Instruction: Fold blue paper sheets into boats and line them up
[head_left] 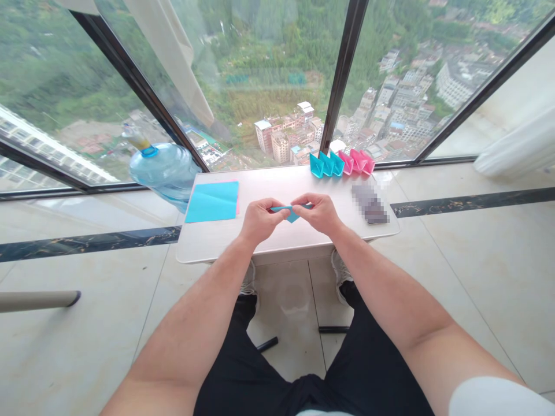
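Observation:
A small piece of folded blue paper (293, 215) is held over the middle of the table between both hands. My left hand (262, 218) pinches its left end with thumb and fingers. At its right end, my right hand (318, 212) grips the paper the same way. The middle of the paper hangs down in a point between the thumbs, while its ends are covered by my fingers. To the left lies a stack of flat square sheets (212, 201), blue on top with a pink edge showing. Folded paper boats, blue (326, 166) and pink (356, 163), stand in a row at the far right edge.
The low white table (217, 245) stands against tall windows. A pixelated flat object (370, 203) lies on its right side. A large blue water bottle (162, 170) leans beyond the left corner. My legs and shoes are beneath the front edge.

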{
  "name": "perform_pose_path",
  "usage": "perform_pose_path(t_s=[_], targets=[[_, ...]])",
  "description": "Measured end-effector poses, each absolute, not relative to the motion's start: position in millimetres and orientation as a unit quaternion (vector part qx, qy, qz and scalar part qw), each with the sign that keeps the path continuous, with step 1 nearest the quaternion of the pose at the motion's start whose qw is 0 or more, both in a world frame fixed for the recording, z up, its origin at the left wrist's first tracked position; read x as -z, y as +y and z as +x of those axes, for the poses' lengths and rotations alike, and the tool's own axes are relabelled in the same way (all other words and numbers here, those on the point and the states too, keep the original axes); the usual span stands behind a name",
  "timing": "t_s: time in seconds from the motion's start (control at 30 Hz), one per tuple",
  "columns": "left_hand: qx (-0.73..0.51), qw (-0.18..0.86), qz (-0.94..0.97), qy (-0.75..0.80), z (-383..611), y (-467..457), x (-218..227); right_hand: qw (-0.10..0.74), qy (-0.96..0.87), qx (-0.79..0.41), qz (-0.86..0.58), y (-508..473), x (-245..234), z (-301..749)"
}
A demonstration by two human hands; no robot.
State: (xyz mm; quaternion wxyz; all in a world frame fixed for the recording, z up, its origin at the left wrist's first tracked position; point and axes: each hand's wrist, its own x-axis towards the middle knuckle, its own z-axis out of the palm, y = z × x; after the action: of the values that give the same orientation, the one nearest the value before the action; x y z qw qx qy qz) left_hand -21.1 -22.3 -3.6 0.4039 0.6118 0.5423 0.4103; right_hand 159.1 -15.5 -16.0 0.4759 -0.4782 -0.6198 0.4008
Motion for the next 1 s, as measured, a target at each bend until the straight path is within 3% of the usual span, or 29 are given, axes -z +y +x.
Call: perform_pose_path(t_s=[0.5, 0.8, 1.0], targets=[[-0.464, 0.455, 0.541, 0.534, -19.9, -20.8, 0.8, 0.481, -0.623, -0.404, -0.466, -19.0, 14.3, 155.1], [-0.434, 0.436, 0.585, 0.528, -18.9, -22.5, 3.6, 0.448, -0.693, -0.314, -0.47, -19.8, 20.2, 154.6], [-0.455, 0.485, 0.521, 0.535, -17.2, -22.0, 3.5, 0.441, -0.693, -0.281, -0.496, -20.9, 12.9, 154.4]])
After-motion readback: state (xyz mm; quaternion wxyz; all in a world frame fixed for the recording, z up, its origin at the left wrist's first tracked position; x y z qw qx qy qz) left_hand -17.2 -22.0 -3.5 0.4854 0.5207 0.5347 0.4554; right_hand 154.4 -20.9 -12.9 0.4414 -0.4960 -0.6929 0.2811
